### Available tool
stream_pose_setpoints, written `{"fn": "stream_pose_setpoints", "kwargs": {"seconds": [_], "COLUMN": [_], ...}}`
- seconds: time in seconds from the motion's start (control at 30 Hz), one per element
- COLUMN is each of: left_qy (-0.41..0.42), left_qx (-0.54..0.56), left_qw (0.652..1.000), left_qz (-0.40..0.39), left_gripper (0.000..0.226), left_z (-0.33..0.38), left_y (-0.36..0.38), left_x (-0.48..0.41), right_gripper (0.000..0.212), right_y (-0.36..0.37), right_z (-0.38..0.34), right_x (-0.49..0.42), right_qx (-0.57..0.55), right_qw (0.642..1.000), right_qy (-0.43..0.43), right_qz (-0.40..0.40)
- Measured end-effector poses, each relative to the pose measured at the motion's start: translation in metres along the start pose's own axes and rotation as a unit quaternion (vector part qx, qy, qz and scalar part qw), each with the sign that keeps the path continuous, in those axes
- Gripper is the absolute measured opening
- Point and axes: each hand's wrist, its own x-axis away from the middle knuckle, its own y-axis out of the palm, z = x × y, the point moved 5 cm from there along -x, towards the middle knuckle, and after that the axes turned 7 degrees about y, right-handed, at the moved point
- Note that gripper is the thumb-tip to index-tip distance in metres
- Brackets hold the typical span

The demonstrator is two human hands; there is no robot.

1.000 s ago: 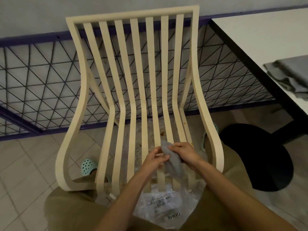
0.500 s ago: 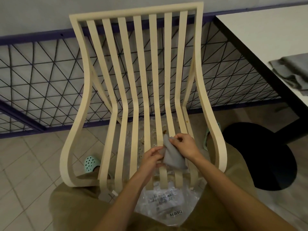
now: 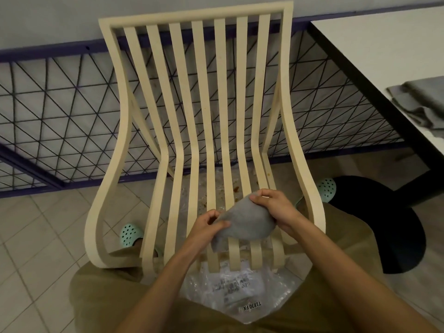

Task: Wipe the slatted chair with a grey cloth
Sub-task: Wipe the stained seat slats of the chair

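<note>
The chair point(image 3: 192, 16) fills the view. Its front edge rests at the person's lap, over a plastic bag point(image 3: 240, 299), and its back rises away toward a mesh fence point(image 3: 60, 116). The slats run lengthwise from the body outward, then bend up into the back. That long axis is what the wipe turns on: strokes likely go away from the person, one slat at a time.

A table point(image 3: 360, 44) stands to the right with more grey fabric point(image 3: 422, 102) on it.

The cloth point(image 3: 245, 222) hangs spread between both hands over the right-centre slats at the front of the seat. Whether it touches them I cannot tell.

The left hand point(image 3: 204, 227) pinches the near left corner, fingers curled. The right hand point(image 3: 276, 207) grips the far right edge, higher up the seat.

Brownish spots point(image 3: 236, 188) show just beyond the cloth, nearer the right hand. Whether they sit on slats or on plastic beneath is unclear.
</note>
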Motion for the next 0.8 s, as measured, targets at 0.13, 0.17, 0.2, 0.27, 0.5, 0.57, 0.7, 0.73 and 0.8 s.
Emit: {"fn": "stream_pose_setpoints", "kwargs": {"seconds": [0.13, 0.17, 0.2, 0.27, 0.5, 0.57, 0.7, 0.73, 0.8], "left_qy": [0.014, 0.029, 0.044, 0.072, 0.195, 0.187, 0.14, 0.142, 0.153], "left_qx": [-0.002, -0.038, -0.079, -0.14, -0.081, -0.06, 0.045, 0.009, -0.055], "left_qw": [1.0, 0.999, 0.996, 0.987, 0.975, 0.97, 0.966, 0.966, 0.959], "left_qz": [-0.006, -0.007, -0.01, -0.026, 0.066, 0.142, 0.213, 0.218, 0.232], "left_gripper": [0.018, 0.029, 0.041, 0.063, 0.067, 0.052, 0.022, 0.021, 0.025], "left_z": [0.005, 0.009, 0.013, 0.015, 0.033, 0.041, 0.046, 0.048, 0.052], "left_y": [0.0, 0.0, 0.001, 0.006, 0.041, 0.035, 0.008, 0.001, -0.009], "left_x": [0.0, 0.001, 0.002, 0.004, 0.017, 0.016, 0.007, 0.007, 0.008], "right_gripper": [0.016, 0.017, 0.017, 0.017, 0.002, 0.003, 0.01, 0.01, 0.008], "right_y": [0.006, 0.008, 0.009, 0.009, 0.015, 0.018, 0.005, 0.0, -0.004], "right_z": [-0.025, -0.033, -0.039, -0.05, -0.065, -0.061, -0.049, -0.046, -0.039], "right_x": [0.011, 0.013, 0.014, 0.012, 0.012, 0.015, 0.018, 0.018, 0.019], "right_qx": [0.037, 0.06, 0.078, 0.074, -0.075, -0.065, 0.017, 0.037, 0.062], "right_qw": [0.997, 0.995, 0.994, 0.995, 0.996, 0.995, 0.996, 0.996, 0.994], "right_qy": [-0.022, -0.032, -0.04, -0.047, -0.03, -0.015, -0.01, -0.013, -0.011], "right_qz": [-0.063, -0.071, -0.07, -0.049, -0.032, -0.076, -0.086, -0.083, -0.086]}}
